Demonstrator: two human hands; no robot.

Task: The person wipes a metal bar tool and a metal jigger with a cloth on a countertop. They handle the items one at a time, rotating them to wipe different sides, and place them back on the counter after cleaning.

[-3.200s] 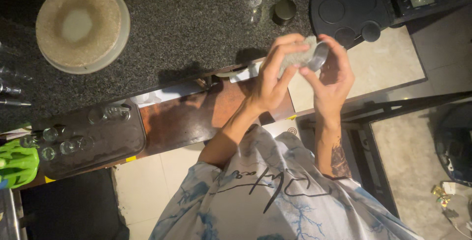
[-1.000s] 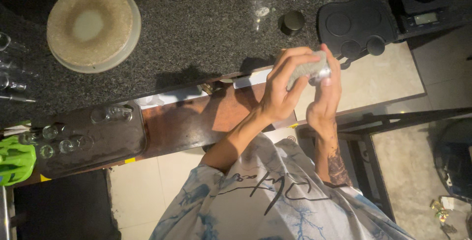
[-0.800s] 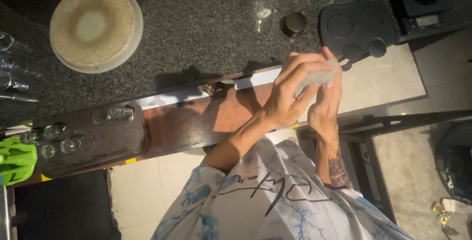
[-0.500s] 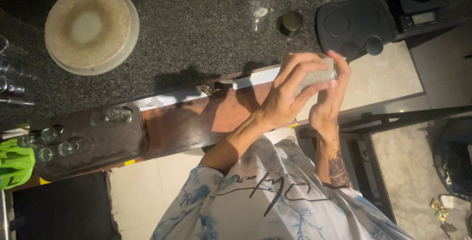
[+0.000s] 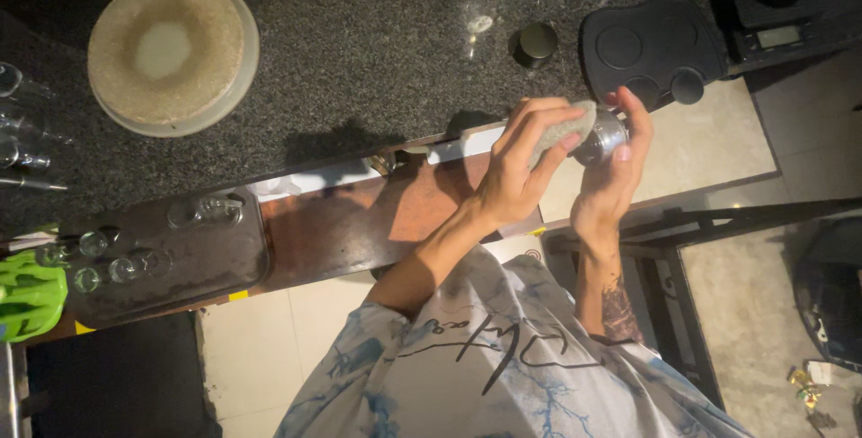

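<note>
Left hand [image 5: 510, 178] pinches a grey sponge [image 5: 564, 131] against a small metal cup [image 5: 603, 137], gripped at three o'clock by the right hand [image 5: 609, 182]. Best to rub firmly, turning the cup steadily.

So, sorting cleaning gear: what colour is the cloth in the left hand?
Grey; the cloth shows best in the head view.

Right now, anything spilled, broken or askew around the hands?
Nothing stands out. The left hand presses a grey cloth against a small shiny metal cup held in the right hand. No spill shows on the granite counter, and the small glasses sit on their dark tray.
</note>
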